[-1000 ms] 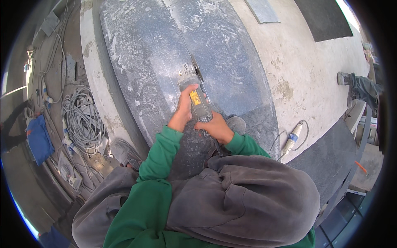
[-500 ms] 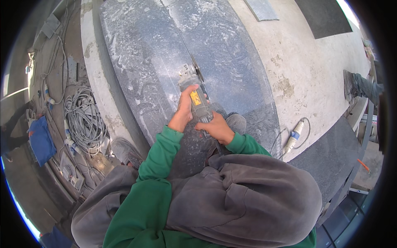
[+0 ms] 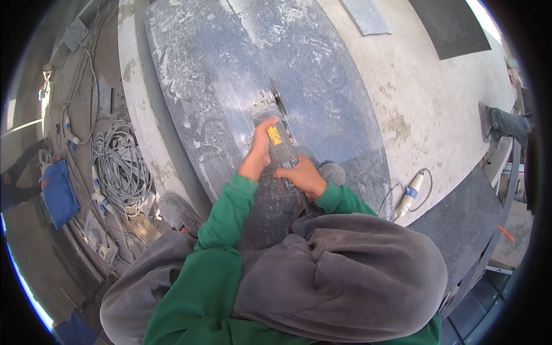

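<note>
Both my hands grip an angle grinder (image 3: 282,150) with a grey body and a yellow label. Around the body near its head is my left hand (image 3: 259,150), thumb on top. My right hand (image 3: 306,177) wraps the rear end, where the cord leaves. The thin cutting disc (image 3: 279,99) stands on edge at a dark straight cut line (image 3: 247,37) in the dusty blue-grey stone slab (image 3: 198,86). How deep the disc sits cannot be made out. Pale dust lies on the slab around the grinder's head.
A coiled grey cable (image 3: 122,169) and a blue cloth (image 3: 60,194) lie at the left, beyond a concrete ledge (image 3: 138,98). On the right are a cable connector (image 3: 409,195), a dark slab (image 3: 451,26) and another person's shoe (image 3: 487,122). My shoe (image 3: 177,208) rests beside the slab.
The grinder and both hands have shifted slightly toward me along the cut line. The whole view has also moved a little. Both hands keep their grip.
</note>
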Demonstrator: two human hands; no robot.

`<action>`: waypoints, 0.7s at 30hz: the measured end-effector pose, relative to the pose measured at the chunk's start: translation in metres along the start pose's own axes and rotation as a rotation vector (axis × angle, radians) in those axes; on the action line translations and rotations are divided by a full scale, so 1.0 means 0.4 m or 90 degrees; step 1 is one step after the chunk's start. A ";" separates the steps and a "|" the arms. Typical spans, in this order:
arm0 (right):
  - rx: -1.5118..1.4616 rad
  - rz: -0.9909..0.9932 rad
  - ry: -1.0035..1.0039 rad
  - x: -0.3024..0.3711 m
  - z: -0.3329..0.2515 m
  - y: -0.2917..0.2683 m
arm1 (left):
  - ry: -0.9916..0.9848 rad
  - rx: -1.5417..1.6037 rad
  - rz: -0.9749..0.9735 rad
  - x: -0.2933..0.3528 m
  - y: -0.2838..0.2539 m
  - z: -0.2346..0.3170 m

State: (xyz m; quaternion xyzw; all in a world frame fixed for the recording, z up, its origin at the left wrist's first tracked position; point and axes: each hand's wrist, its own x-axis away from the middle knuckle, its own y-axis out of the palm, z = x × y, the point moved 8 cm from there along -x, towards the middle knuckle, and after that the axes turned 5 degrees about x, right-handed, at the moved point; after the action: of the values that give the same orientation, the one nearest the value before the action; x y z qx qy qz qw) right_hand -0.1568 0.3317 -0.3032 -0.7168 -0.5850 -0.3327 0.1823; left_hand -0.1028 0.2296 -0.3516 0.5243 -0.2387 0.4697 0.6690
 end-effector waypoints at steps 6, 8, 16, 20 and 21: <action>-0.049 -0.042 0.078 -0.085 -0.040 0.012 | 0.024 -0.019 -0.002 -0.069 -0.006 0.078; -0.041 -0.045 0.055 -0.085 -0.028 0.002 | 0.025 -0.020 0.000 -0.059 -0.002 0.064; 0.019 0.008 0.008 0.008 0.002 -0.003 | 0.005 0.000 -0.008 0.015 0.004 -0.011; 0.013 -0.017 0.002 -0.064 -0.019 0.002 | 0.013 -0.002 -0.009 -0.053 -0.006 0.041; -0.013 -0.032 0.034 -0.075 -0.024 0.008 | 0.020 -0.007 -0.011 -0.072 -0.018 0.052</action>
State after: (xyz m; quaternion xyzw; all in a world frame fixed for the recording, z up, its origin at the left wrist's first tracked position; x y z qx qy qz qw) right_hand -0.1589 0.3031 -0.3168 -0.6948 -0.5942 -0.3621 0.1821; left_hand -0.1055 0.1994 -0.3714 0.5151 -0.2266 0.4706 0.6796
